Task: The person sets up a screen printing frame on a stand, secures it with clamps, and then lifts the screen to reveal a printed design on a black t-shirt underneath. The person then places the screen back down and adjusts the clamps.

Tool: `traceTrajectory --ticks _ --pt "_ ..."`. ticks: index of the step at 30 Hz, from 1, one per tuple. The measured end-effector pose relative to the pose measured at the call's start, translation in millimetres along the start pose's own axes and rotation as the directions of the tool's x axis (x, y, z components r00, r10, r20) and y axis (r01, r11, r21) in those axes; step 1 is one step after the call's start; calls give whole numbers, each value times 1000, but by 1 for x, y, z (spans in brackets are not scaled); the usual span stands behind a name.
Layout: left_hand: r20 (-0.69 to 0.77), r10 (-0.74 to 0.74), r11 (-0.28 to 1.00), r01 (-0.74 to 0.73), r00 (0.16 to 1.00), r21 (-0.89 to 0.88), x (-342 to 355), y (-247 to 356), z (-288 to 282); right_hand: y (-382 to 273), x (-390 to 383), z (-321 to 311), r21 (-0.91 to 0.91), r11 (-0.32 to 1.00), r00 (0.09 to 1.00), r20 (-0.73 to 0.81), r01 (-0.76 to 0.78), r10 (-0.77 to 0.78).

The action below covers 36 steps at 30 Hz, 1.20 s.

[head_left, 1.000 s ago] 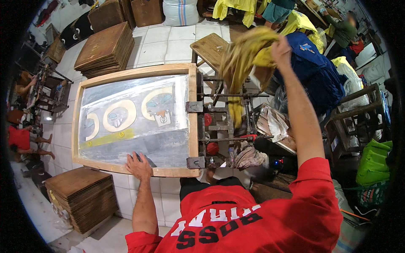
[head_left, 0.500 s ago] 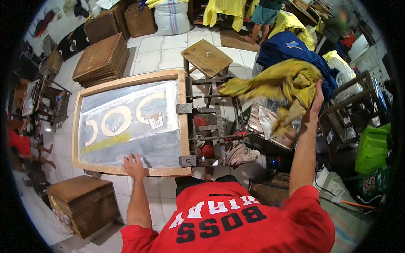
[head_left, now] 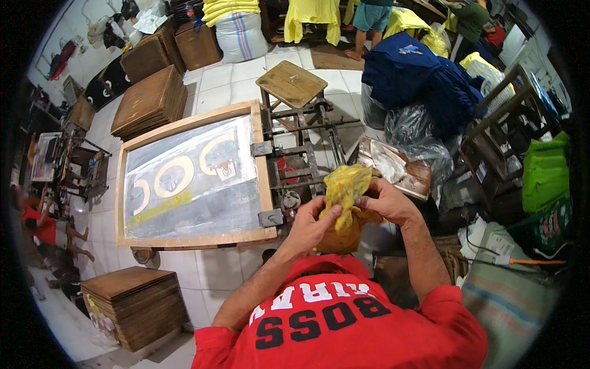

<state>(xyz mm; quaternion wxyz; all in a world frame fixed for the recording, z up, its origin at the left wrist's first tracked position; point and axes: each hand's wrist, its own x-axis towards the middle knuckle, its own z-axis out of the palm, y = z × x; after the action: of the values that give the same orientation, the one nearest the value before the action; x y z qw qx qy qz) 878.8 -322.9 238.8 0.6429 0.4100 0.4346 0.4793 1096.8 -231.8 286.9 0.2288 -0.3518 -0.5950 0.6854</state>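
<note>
A bunched, stained yellow rag (head_left: 345,192) hangs between my two hands, in front of my chest. My left hand (head_left: 312,222) pinches its left side, thumb on top. On its right side, the fingers of my right hand (head_left: 388,202) are closed on the cloth. To the left lies a wooden-framed printing screen (head_left: 195,237) with pale ring shapes on its grey mesh. Metal clamps (head_left: 269,218) grip its right edge, joined to a dark metal rack (head_left: 301,161). Neither hand touches the screen.
A wooden stool (head_left: 292,83) stands beyond the rack. Stacked brown boards (head_left: 150,101) sit at the far left, and another board stack (head_left: 134,301) at the near left. On the right are a blue cloth bundle (head_left: 410,67) and a green bag (head_left: 546,175). Other people are at the far left and back.
My right hand has brought the rag down and inward from the right. My left hand has left the screen's near edge and taken hold of the rag too.
</note>
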Motion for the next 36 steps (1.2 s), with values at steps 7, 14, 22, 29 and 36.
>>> traceTrajectory --ticks 7,14,22,29,36 --pt "-344 249 967 -211 905 144 -55 -3 -26 32 -85 20 -142 974 973 -171 -177 152" --pt "-190 -113 946 164 975 280 -165 -71 -49 44 -179 61 395 894 937 -341 213 -73" --pt "-123 -373 925 379 920 27 -224 -125 -80 -12 -241 81 -347 706 374 -660 617 -652" --pt "-349 -400 911 411 848 -44 -256 -132 -135 7 -173 67 119 849 690 -645 514 -328" --pt "-503 -405 893 448 763 -39 -265 -140 -140 122 26 115 -507 840 964 -65 192 -259"
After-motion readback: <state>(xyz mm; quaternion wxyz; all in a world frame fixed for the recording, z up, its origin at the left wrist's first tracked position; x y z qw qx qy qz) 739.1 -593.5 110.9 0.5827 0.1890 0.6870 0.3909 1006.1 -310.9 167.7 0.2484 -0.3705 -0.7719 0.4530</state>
